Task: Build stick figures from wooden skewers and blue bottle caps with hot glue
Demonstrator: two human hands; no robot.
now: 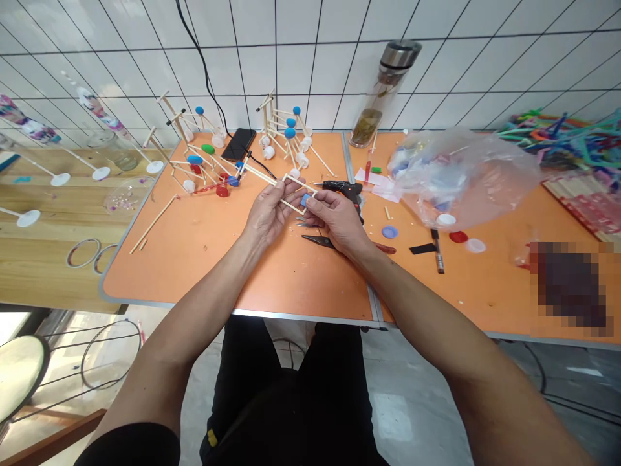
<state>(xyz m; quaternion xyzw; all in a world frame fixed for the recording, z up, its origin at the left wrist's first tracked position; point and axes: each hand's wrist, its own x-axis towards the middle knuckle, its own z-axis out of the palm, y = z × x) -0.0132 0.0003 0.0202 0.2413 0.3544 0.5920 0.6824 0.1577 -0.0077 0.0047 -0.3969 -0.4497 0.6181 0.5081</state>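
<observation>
My left hand (270, 210) grips a small frame of thin wooden sticks (299, 183), holding it above the orange table. My right hand (334, 217) pinches a small blue piece (305, 200), perhaps a bottle cap, against the frame's right end; its exact contact with the sticks is partly hidden by the fingers. Behind and below the right hand lies a black glue gun (345, 189). Under that hand are pliers (317, 241) with dark jaws and a red handle, partly covered.
Stick models with coloured caps (206, 162) stand at the back left, near a phone (239, 144). Farther right are a glass tea bottle (381, 97), a plastic bag (466, 175), loose caps (389, 232) and a black marker (438, 252). Loose sticks (154, 223) lie left.
</observation>
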